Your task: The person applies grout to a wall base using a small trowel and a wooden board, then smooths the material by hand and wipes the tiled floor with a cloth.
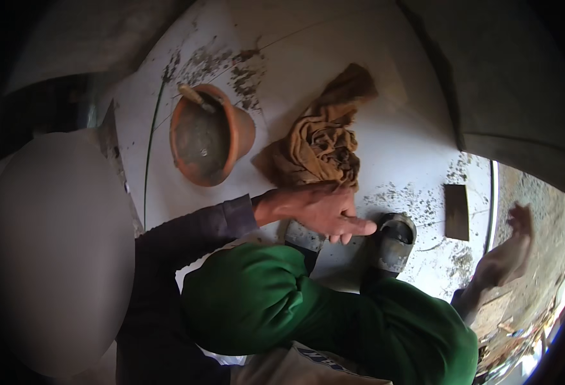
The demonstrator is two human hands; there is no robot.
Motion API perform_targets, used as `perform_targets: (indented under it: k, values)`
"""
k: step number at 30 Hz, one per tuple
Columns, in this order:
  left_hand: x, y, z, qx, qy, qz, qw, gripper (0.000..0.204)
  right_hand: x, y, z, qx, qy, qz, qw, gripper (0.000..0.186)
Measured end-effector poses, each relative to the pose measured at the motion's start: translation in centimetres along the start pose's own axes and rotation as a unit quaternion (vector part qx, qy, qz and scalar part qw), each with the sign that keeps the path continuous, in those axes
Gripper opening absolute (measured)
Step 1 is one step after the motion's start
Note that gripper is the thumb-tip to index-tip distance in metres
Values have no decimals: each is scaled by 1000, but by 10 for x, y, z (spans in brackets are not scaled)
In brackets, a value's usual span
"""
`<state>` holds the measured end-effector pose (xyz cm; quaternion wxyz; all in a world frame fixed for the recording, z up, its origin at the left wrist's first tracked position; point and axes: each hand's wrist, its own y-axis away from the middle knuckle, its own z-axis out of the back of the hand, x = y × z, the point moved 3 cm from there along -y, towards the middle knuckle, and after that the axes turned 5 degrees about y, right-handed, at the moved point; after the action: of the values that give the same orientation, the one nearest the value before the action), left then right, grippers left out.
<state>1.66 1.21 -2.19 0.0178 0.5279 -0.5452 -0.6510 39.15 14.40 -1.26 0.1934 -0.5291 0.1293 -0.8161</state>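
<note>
My left hand (pixel 324 213) is over the white floor, in front of the lower edge of a crumpled brown cloth (pixel 324 144). One finger stretches to the right, and the others hang loosely bent. Nothing shows in it; whether it touches the cloth I cannot tell. Out to the right, beyond my knee, my right hand (pixel 510 253) is raised and a little blurred. Its fingers are apart and it holds nothing. Left of the cloth, an orange-brown bucket (pixel 244 135) contains grey, wet-looking stuff. A tool's wooden handle (pixel 196 97) leans at its rim.
A dark flat rectangular piece (pixel 457 212) lies right of my worn shoe (pixel 394 247). My knees in green trousers (pixel 250 298) fill the lower middle. Dark crumbs (pixel 247 77) dirty the white floor (pixel 407 147). Grey sheeting (pixel 520 83) covers the far right. A blurred oval (pixel 58 256) hides the left.
</note>
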Motion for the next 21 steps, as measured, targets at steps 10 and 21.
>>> perform_targets:
  k: [10,21]
  values:
    - [316,129,-158,-266,279,106,917,47,44,107,-108,478,-40,-315,819,35]
    - [356,238,26,-719,501,-197,441,72,184,-72,-319,522,-9,258,813,18]
